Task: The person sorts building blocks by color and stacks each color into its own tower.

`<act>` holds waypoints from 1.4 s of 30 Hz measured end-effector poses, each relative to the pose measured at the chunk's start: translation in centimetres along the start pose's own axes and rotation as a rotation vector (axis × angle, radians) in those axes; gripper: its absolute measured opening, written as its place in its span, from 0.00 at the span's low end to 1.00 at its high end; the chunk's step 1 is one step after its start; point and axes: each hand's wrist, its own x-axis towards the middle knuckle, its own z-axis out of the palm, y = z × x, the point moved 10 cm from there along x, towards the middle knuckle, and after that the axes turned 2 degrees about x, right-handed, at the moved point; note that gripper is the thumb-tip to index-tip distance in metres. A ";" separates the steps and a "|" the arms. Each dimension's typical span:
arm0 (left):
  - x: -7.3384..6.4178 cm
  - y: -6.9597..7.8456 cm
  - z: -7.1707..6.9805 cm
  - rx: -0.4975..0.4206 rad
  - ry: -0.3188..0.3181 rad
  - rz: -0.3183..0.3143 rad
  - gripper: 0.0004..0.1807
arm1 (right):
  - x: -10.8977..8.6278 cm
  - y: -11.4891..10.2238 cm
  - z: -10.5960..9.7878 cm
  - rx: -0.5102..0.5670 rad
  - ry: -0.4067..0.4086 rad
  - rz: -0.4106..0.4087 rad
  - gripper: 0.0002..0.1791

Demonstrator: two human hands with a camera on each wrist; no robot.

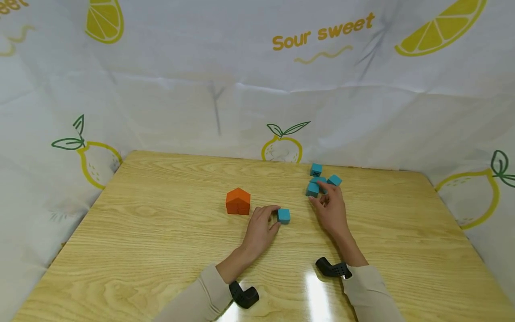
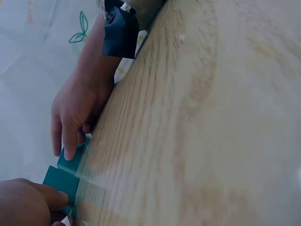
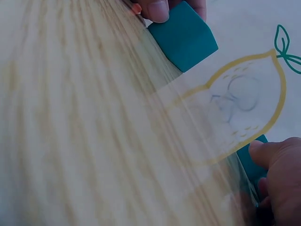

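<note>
In the head view my left hand (image 1: 259,230) pinches a small blue cube (image 1: 284,217) from its left side, low over the wooden table. The right wrist view shows this teal-looking cube (image 3: 186,40) large, with the left fingertips at its edge. Farther right, my right hand (image 1: 331,208) grips a blue block (image 1: 312,189) at the front of a small cluster, thumb low and index finger on top. A second blue block (image 1: 320,180) behind it is partly hidden by those fingers. Another blue cube (image 1: 334,180) lies just right of the fingertips.
An orange house-shaped block stack (image 1: 238,201) stands left of the left hand. One blue cube with a dark mark (image 1: 316,170) sits behind the cluster, near the back edge of the table (image 1: 181,174). A white lemon-print cloth (image 1: 201,112) hangs behind.
</note>
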 end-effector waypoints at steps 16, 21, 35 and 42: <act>-0.1 0.2 0.0 0.008 -0.009 0.013 0.20 | -0.2 -0.1 -0.2 -0.036 0.027 0.000 0.24; 0.0 0.3 0.0 0.009 -0.005 0.028 0.20 | -0.3 0.1 -0.2 -0.036 0.025 0.020 0.24; -0.1 0.0 0.1 0.014 -0.001 0.028 0.21 | -0.5 -0.4 -0.1 -0.008 0.039 -0.029 0.22; -0.1 0.0 0.0 0.016 0.005 0.026 0.20 | -0.8 -0.9 -0.2 0.018 0.050 -0.068 0.23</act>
